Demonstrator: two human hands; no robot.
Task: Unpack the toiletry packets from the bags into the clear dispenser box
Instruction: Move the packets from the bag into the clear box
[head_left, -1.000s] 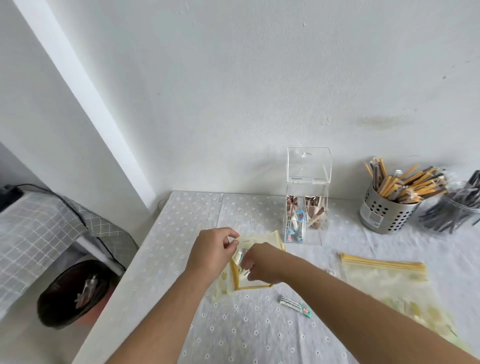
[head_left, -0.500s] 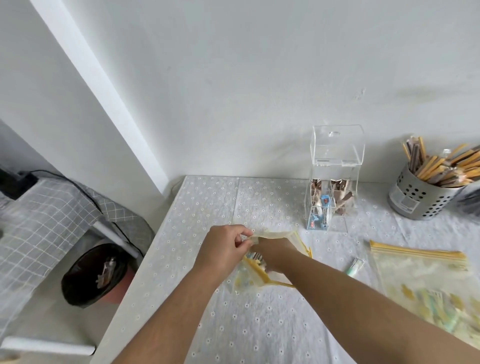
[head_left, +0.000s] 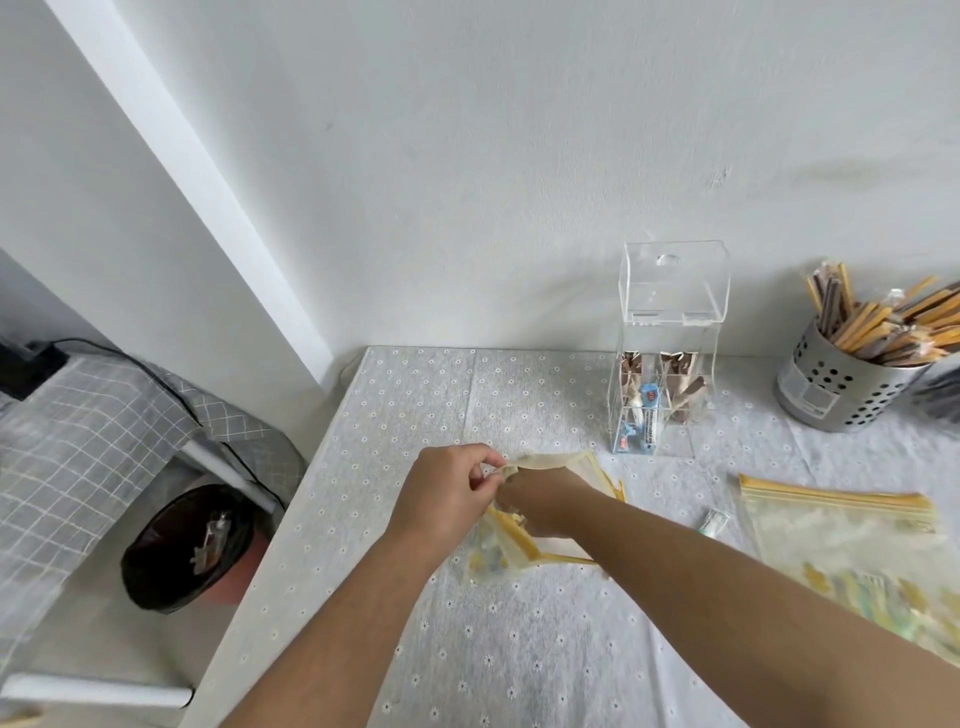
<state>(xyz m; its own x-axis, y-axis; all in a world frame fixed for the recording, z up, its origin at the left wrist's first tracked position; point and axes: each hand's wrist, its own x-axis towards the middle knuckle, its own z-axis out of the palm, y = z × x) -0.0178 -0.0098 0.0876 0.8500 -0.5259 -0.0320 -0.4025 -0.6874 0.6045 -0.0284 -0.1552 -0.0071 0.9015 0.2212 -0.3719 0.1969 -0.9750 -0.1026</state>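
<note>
The left hand (head_left: 449, 493) pinches the upper lip of a small yellow-edged zip bag (head_left: 550, 461) between thumb and forefinger, holding that edge up above the counter (head_left: 467, 649); the right hand (head_left: 545, 501) is pushed into the bag's mouth with its fingers hidden, so I cannot tell whether it grasps anything. The clear dispenser box (head_left: 667, 332) stands at the back by the wall, lid raised, with a few packets (head_left: 644, 415) inside; a second bag (head_left: 841, 545) lies flat to the right, a loose packet (head_left: 712, 521) just beside it; a perforated metal cup (head_left: 831, 387) of wrapped sticks stands near the box.
</note>
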